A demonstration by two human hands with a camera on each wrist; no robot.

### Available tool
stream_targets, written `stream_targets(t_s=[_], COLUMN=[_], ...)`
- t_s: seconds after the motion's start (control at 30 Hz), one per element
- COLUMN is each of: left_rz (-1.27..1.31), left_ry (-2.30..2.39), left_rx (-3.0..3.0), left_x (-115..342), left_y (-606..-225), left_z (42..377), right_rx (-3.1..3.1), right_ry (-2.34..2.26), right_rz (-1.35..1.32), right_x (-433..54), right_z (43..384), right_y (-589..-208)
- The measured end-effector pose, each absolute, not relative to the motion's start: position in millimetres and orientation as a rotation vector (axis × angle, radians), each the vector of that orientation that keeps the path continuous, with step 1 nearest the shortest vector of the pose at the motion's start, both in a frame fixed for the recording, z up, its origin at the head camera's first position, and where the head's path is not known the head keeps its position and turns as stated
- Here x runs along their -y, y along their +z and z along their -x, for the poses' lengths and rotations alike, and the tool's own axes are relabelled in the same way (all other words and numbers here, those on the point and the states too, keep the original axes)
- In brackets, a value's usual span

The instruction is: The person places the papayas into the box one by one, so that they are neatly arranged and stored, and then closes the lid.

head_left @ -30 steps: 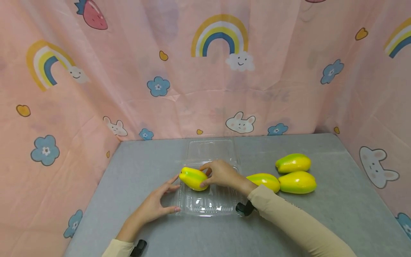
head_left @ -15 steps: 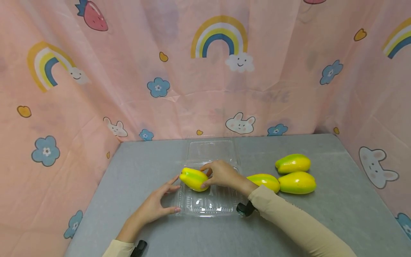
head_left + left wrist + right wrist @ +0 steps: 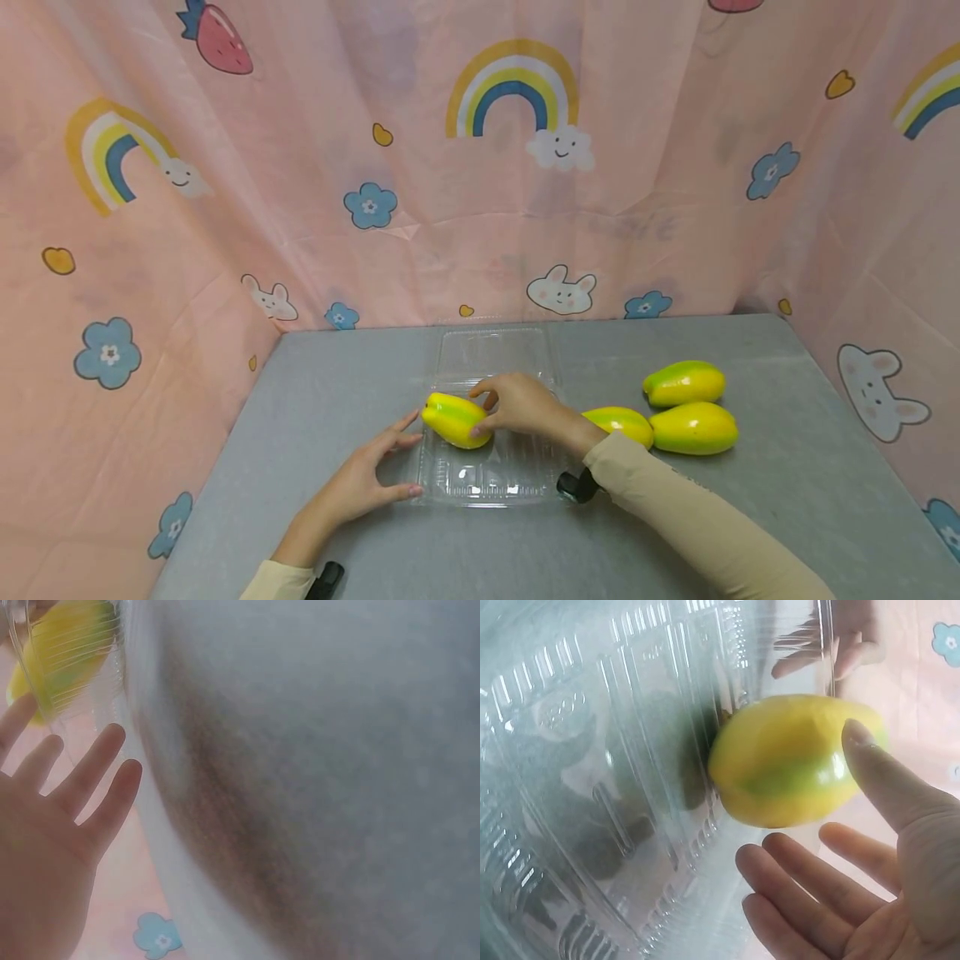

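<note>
In the head view a yellow-green papaya [image 3: 455, 421] lies tilted over the left side of a clear plastic clamshell box [image 3: 487, 487], its lid [image 3: 491, 350] folded back. My right hand [image 3: 521, 406] holds the papaya's right end between thumb and index finger. In the right wrist view the thumb [image 3: 877, 765] lies on the papaya [image 3: 787, 765], while the other fingers spread below it. My left hand [image 3: 367, 471] stands at the box's left edge with fingers extended. The left wrist view shows those fingers [image 3: 94, 761] spread beside the clear wall.
Several more papayas lie right of the box: one [image 3: 626, 425] partly behind the right forearm, one [image 3: 696, 427] beside it and one [image 3: 686, 383] farther back. The grey table [image 3: 352, 367] meets a pink patterned curtain [image 3: 465, 233] at its back and sides.
The papaya and the right hand's thumb and index finger have shifted very slightly right together. The left hand has stayed at the box's edge.
</note>
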State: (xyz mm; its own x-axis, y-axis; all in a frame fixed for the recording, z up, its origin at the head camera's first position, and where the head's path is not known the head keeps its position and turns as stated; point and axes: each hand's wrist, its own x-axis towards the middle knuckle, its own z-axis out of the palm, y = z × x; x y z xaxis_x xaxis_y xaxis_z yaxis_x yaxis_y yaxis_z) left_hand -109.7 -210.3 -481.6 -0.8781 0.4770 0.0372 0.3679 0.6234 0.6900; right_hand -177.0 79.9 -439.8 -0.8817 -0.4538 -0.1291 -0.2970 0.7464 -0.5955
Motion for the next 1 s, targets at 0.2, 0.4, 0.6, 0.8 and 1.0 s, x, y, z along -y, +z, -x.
stream_targets(t_s=[0.2,0.4,0.6,0.8,1.0], left_rz=[-0.735,-0.713,-0.703,-0.7,-0.706], left_ry=[1.105,1.108,1.114,1.104,1.11], left_rx=[-2.689,-2.686,-2.678,-2.684,-2.686], left_x=[210,210,210,211,210], left_y=[-482,-483,-483,-483,-483], left_z=[111,111,111,112,111], right_rx=[-2.678,-2.644,-2.642,-2.638,-2.654], right_ry=[-0.856,-0.917,-0.926,-0.961,-0.967], right_rz=[0.569,0.546,0.542,0.52,0.506], right_x=[-84,-95,-114,-143,-179], right_z=[177,176,174,173,168], right_y=[-433,-425,-416,-415,-411])
